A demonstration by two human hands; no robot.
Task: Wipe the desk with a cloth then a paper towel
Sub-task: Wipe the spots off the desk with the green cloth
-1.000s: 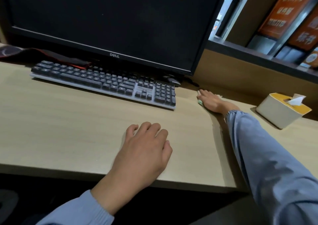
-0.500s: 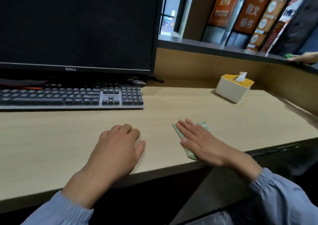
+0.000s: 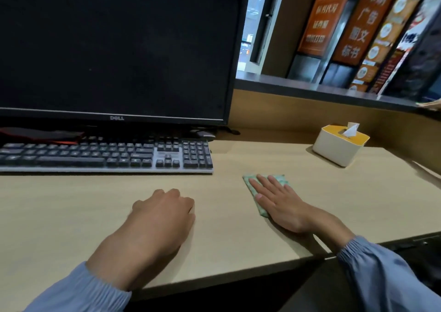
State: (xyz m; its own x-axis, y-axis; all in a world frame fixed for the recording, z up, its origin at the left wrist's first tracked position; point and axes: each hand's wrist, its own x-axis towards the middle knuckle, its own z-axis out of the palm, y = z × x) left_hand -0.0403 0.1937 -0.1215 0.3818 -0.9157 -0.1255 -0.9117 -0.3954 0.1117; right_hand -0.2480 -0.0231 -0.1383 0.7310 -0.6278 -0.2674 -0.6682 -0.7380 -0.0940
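Right hand (image 3: 284, 209) lies spread flat on folded green cloth (image 3: 278, 178); left hand (image 3: 162, 213) rests, seemingly loosely curled, on smooth desk (image 3: 71, 216).

Desk (image 3: 71, 204): light wood-grain top, front edge running below my wrists. Back left: monitor (image 3: 114, 49), its foot hidden. Just in front of it, a dark keyboard (image 3: 107, 155) lies parallel to the desk edge, with a red-and-black item (image 3: 40, 133) behind its left end. Back right: white tissue box (image 3: 338, 148) with a yellow lid, one tissue poking up. Centre right: folded green cloth (image 3: 281, 180), flat on the top, my right hand (image 3: 279, 204) spread over it. My left hand (image 3: 162, 213) rests on bare wood, fingers loosely curled.
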